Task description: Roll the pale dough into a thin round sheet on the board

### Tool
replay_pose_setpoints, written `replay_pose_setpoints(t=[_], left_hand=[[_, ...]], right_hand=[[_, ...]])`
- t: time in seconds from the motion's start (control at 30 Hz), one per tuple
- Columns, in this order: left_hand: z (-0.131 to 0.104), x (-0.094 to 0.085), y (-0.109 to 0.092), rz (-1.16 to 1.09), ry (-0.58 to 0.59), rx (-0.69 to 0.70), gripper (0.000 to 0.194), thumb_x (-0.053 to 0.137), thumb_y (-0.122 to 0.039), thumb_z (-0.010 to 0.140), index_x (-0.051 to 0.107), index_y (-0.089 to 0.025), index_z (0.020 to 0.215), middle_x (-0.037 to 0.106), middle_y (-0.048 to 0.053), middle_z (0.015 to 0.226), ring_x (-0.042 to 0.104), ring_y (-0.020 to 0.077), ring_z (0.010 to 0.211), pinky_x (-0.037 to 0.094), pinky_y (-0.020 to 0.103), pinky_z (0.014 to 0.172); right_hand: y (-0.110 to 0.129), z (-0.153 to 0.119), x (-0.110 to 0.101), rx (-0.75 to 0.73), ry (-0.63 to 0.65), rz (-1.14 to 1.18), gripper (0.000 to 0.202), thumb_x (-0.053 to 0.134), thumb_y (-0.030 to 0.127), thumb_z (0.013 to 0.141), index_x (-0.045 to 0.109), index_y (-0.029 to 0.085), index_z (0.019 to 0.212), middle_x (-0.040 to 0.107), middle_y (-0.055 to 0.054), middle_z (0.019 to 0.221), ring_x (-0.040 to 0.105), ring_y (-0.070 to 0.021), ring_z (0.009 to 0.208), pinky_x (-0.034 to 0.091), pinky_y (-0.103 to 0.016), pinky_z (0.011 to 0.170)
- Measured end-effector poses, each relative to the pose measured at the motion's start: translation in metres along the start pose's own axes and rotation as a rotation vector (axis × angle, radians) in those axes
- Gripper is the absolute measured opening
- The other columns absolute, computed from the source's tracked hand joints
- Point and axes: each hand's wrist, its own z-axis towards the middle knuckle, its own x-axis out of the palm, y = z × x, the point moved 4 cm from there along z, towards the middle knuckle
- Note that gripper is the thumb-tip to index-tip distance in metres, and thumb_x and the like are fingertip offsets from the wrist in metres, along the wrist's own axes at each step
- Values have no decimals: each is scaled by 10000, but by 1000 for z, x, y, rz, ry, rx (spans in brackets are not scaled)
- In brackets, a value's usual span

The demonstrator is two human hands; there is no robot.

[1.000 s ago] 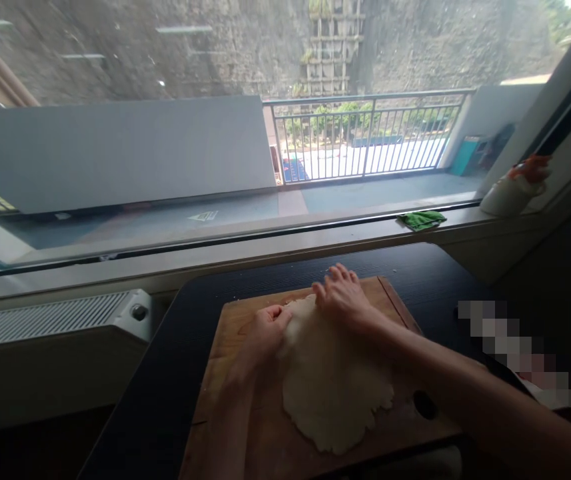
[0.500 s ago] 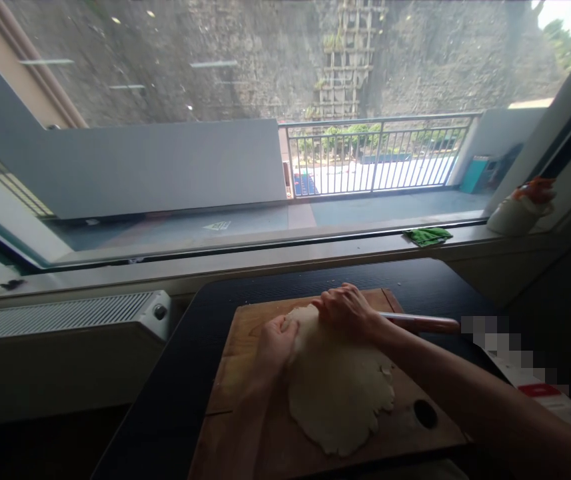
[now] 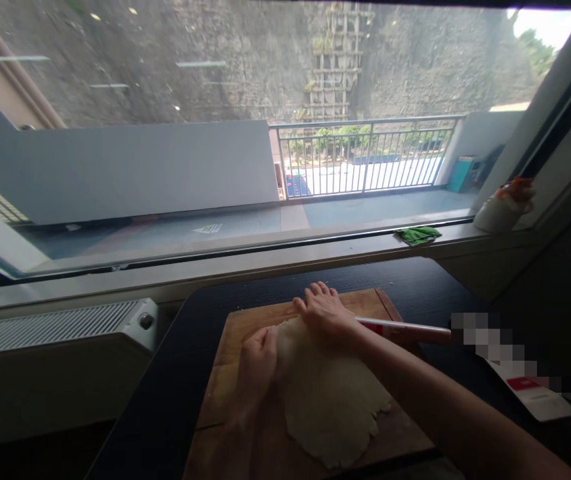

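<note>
A flat, pale sheet of dough (image 3: 332, 400) with a ragged edge lies on a wooden board (image 3: 235, 333). My left hand (image 3: 259, 357) is closed at the dough's left edge, fingers curled and pinching it. Across the far edge of the dough rests my right hand (image 3: 322, 310), its fingers stretched out and spread a little. Under and beyond my right wrist a long tool with a reddish handle (image 3: 425, 331) extends rightwards over the board's edge; its left end is hidden by my hand.
The board stands on a dark table (image 3: 165, 387). A green cloth (image 3: 418, 235) and a white pot (image 3: 498, 212) are on the windowsill. A white radiator (image 3: 65, 327) is at the left. A white and red packet (image 3: 535, 393) lies at the right.
My right hand has gone from curled fingers at the dough's far edge to outstretched fingers. My left hand stays at the left edge. The whole view has shifted slightly.
</note>
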Motion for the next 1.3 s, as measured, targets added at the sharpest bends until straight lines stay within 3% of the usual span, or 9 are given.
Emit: replay_pose_setpoints(t=[0.13,0.33,0.43,0.57,0.77,0.97,1.07,1.17,1.3], left_hand=[[-2,-1,1,-45,12,-1,350,453,-441,788,651,-155,757,663,47,753,583,209,743,429,268,649],[-2,0,0,3,-1,-6,344,440,-432,802,626,-167,685,618,14,641,560,171,651,405,238,581],[-1,0,4,-47,-1,-21,320,446,-414,804,655,-171,812,668,32,775,596,200,769,439,261,680],[0,1,7,-70,-9,-51,315,453,-386,807,655,-173,922,676,56,941,594,219,909,429,291,807],[1,0,5,-56,-31,-85,313,443,-377,801,653,-176,917,681,49,941,604,219,883,440,286,770],[2,1,11,-72,-39,-56,338,453,-395,792,664,-166,926,674,60,967,585,222,936,421,291,825],[6,2,14,-68,-6,-48,368,441,-431,797,659,-150,893,672,59,881,595,199,816,439,267,714],[16,3,9,17,77,-45,406,433,-488,792,634,-142,722,625,31,678,539,152,603,391,238,540],[36,11,-14,89,148,-67,358,542,-471,712,609,-134,611,586,18,584,492,131,525,328,225,470]], right_hand=[[11,-21,9,-127,-160,-20,501,207,469,919,481,174,1217,415,-90,1342,224,-228,1300,145,-402,1049],[-14,29,-6,66,-106,-40,544,209,485,918,546,117,1135,384,-148,1362,167,-272,1326,126,-474,1040],[0,9,2,-4,-72,8,572,179,499,918,511,121,1191,411,-143,1342,215,-255,1314,173,-436,1038],[14,-12,8,-141,-166,-9,546,189,473,923,415,148,1300,386,-93,1377,162,-222,1334,118,-388,1073],[-16,33,1,101,-176,-24,608,190,498,914,454,66,1250,356,-170,1381,163,-285,1328,125,-477,1049],[15,1,15,-127,-317,-69,530,179,425,934,405,119,1304,376,-95,1383,128,-241,1337,98,-413,1070],[-8,27,-2,13,-331,-119,466,222,388,934,468,132,1236,425,-121,1337,257,-252,1284,161,-418,1031],[-36,47,-18,113,-297,-124,445,209,358,939,591,143,1019,584,-140,1121,487,-232,1078,287,-376,917],[-50,21,-16,112,-248,-116,476,244,420,929,629,176,790,666,-95,803,599,-182,748,350,-317,749]])
